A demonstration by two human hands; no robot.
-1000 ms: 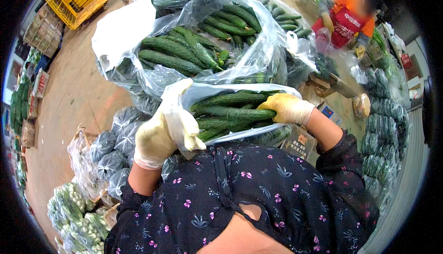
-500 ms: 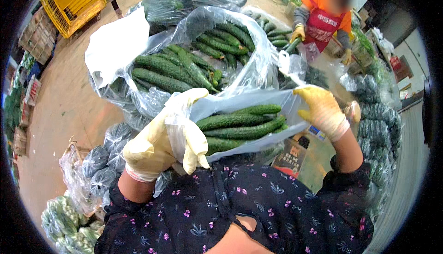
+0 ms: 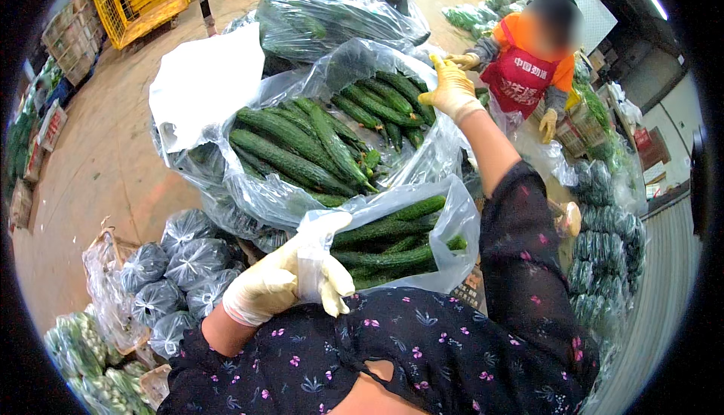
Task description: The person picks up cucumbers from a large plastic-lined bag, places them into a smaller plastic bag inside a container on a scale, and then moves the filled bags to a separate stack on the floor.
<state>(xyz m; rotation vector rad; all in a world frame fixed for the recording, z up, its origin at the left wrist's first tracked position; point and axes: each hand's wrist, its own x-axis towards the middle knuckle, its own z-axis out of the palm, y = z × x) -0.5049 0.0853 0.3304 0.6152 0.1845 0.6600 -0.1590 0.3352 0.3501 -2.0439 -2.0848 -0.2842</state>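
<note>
My left hand (image 3: 290, 268), in a pale yellow glove, is closed on the gathered side of a clear plastic bag (image 3: 461, 222) close to my chest. Several dark green cucumbers (image 3: 385, 256) lie in that bag, its mouth facing right. My right hand (image 3: 452, 90), in a yellow glove, is stretched far forward at the right rim of a large open plastic sack (image 3: 249, 189). Its thumb and forefinger are apart, and nothing shows between them. More cucumbers (image 3: 286, 151) fill the large sack, with a gap in their middle.
A white sheet (image 3: 204, 87) lies over the large sack's left rim. Behind stands another filled plastic sack (image 3: 339, 15). A co-worker in a red apron (image 3: 520, 75) stands at the far right. Knotted bags (image 3: 192, 260) are piled at left, beyond them a yellow cart (image 3: 136, 0).
My right hand has let go of the small bag's right edge and moved forward and left to the large sack's rim. My left hand still holds the small bag, now slightly lower.
</note>
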